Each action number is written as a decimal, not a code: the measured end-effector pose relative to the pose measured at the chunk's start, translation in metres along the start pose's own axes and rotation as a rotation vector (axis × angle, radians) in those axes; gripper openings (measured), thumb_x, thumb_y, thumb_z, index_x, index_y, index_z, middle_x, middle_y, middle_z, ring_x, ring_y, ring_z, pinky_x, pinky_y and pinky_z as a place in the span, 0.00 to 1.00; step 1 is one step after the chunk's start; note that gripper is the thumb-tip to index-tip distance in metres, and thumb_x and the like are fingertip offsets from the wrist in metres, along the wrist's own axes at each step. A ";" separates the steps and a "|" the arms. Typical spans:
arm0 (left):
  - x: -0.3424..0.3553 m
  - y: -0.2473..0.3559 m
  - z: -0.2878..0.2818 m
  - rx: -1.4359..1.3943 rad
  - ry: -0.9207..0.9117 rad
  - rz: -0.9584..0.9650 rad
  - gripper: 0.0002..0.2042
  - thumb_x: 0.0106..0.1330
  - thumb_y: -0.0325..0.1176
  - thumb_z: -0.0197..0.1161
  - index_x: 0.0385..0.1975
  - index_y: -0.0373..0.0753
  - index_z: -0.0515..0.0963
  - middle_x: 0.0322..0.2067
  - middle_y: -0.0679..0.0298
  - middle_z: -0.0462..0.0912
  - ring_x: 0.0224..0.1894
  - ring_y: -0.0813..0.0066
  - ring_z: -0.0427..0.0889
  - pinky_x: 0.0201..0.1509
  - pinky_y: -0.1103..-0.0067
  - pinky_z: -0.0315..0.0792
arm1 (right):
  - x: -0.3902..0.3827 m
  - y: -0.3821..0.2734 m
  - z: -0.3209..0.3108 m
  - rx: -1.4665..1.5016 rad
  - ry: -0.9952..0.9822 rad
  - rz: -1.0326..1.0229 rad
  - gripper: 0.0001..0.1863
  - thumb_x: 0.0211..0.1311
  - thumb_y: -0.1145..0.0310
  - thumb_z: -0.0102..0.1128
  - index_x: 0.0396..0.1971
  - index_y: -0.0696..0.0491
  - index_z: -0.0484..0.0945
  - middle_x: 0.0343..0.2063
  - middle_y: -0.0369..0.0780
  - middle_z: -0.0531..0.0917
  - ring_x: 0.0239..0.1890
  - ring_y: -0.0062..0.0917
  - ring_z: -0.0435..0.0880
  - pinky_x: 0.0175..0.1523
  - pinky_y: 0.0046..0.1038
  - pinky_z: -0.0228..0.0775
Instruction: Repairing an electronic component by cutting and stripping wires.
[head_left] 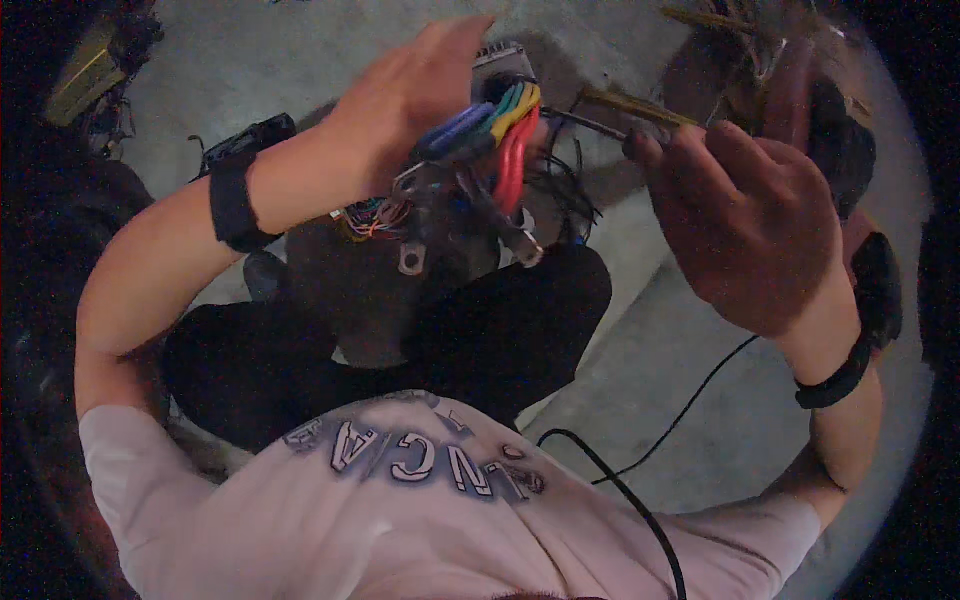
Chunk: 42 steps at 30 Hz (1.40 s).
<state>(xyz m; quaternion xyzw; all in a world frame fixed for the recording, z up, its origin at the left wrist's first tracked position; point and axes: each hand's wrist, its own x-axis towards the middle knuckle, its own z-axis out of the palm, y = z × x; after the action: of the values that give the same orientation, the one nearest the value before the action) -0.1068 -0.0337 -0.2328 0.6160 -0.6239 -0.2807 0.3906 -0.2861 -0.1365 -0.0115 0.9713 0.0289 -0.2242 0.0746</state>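
Note:
My left hand point(410, 95) is closed around a grey metal box with fins point(507, 64), at the upper middle. Thick blue, green, yellow and red wires point(517, 130) come out of the box toward me. Metal lugs point(411, 258) hang on dark leads below them. My right hand point(745, 220) is closed on a thin tool with a dark shaft point(592, 122), its tip close to the wires. The tool's exact kind is unclear. A yellowish strip point(640, 104) runs just above the shaft; whether my hand holds it cannot be seen.
Thin multicoloured wires point(375, 218) bunch under my left wrist, and black wires point(570, 185) dangle right of the box. A dark object point(262, 138) lies on the concrete floor point(230, 50). A black cable point(630, 500) crosses my shirt. Yellowish clutter point(88, 72) lies far left.

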 end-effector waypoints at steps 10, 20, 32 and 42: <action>-0.010 -0.034 0.043 0.106 -0.217 -0.113 0.29 0.60 0.48 0.71 0.62 0.48 0.79 0.51 0.51 0.86 0.53 0.47 0.84 0.58 0.61 0.78 | -0.018 -0.025 0.061 -0.008 -0.008 0.020 0.16 0.53 0.71 0.65 0.42 0.60 0.86 0.35 0.37 0.78 0.35 0.25 0.79 0.35 0.25 0.76; -0.023 0.002 0.016 -0.234 0.000 -0.047 0.37 0.50 0.53 0.79 0.59 0.39 0.80 0.44 0.49 0.88 0.46 0.52 0.89 0.50 0.67 0.81 | -0.011 -0.036 0.005 0.001 -0.045 0.052 0.18 0.53 0.71 0.64 0.44 0.61 0.85 0.34 0.38 0.78 0.33 0.25 0.77 0.30 0.26 0.72; -0.036 0.003 0.009 0.070 0.123 0.105 0.33 0.55 0.57 0.76 0.50 0.34 0.80 0.42 0.49 0.87 0.43 0.50 0.88 0.45 0.65 0.83 | -0.015 -0.042 0.003 0.236 -0.089 0.208 0.20 0.46 0.78 0.69 0.44 0.64 0.85 0.31 0.39 0.76 0.27 0.25 0.75 0.27 0.28 0.71; 0.026 0.007 -0.011 -0.091 -0.018 -0.089 0.24 0.61 0.50 0.72 0.49 0.39 0.83 0.38 0.51 0.88 0.40 0.51 0.89 0.44 0.66 0.83 | 0.009 0.006 -0.004 0.378 -0.076 0.314 0.26 0.48 0.77 0.66 0.51 0.64 0.82 0.30 0.39 0.74 0.27 0.27 0.75 0.26 0.29 0.72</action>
<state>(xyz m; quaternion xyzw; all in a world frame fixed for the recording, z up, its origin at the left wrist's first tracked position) -0.0995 -0.0577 -0.2174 0.6222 -0.5860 -0.3310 0.3998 -0.2753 -0.1414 -0.0110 0.9513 -0.1679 -0.2477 -0.0736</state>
